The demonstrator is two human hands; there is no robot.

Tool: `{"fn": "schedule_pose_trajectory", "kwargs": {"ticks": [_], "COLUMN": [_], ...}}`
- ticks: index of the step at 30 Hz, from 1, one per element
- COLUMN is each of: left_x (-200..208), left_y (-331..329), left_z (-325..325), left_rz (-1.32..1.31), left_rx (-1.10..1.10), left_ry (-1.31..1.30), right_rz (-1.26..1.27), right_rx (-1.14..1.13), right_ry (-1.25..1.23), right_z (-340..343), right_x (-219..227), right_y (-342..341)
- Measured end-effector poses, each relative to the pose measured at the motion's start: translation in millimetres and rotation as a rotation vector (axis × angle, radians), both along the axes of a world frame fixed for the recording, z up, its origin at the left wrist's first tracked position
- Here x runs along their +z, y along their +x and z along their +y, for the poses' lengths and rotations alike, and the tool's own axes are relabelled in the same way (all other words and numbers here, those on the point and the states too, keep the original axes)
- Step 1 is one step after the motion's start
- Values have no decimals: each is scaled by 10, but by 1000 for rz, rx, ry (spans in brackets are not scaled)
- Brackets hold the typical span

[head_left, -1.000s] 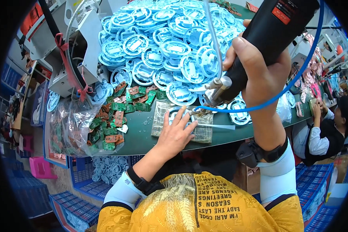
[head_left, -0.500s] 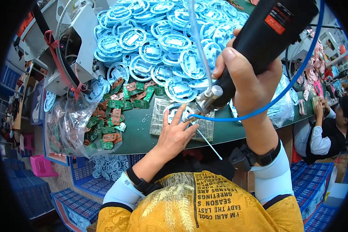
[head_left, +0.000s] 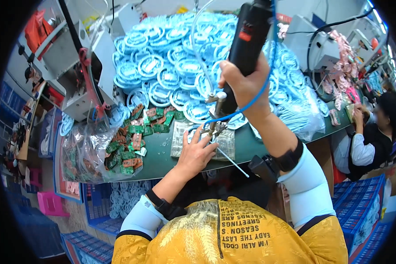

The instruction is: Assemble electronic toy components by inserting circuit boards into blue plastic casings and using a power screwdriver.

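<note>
My right hand (head_left: 249, 88) is wrapped round a black powered screwdriver (head_left: 250, 42) with a blue hose (head_left: 268, 83). The tool stands nearly upright, tip down beside my left fingers. My left hand (head_left: 192, 156) holds a light blue round plastic part (head_left: 192, 133) down on a clear, taped-looking pad (head_left: 226, 152). Fingers and tool hide much of that part, so I cannot tell whether the tip touches it. A thin white rod (head_left: 233, 163) slants from beside the tip over the table's front edge.
A large heap of light blue round parts (head_left: 171, 66) fills the back. Green and brown circuit boards (head_left: 132, 141) lie left of the pad, beside a clear plastic bag (head_left: 86, 154). Grey machines (head_left: 90, 66) flank the heap. A co-worker (head_left: 367, 136) sits at the right.
The screwdriver and my right hand have shifted left, and the tool is more upright. My left hand stays on the part. The view has moved slightly.
</note>
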State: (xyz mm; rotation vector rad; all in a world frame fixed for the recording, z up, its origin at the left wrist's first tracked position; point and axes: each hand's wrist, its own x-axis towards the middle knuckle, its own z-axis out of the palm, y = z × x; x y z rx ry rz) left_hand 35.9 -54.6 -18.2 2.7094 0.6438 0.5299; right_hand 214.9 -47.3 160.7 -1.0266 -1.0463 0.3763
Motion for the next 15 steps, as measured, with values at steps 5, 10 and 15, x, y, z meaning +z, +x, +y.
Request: {"fn": "schedule_pose_trajectory", "kwargs": {"ticks": [5,10,15], "left_x": [53,345,537], "left_y": [-66,-206,-185], "left_z": [-36,-13,188], "left_rz": [32,-40,132], "left_rx": [2,110,253], "left_ry": [81,77,-219], "right_rz": [-243,-599,-531], "right_rx": [-152,-466,-507], "right_ry": [74,2,-35], "right_z": [-122,-28,-401], "right_x": [424,447,208], "right_y": [273,749,1037]}}
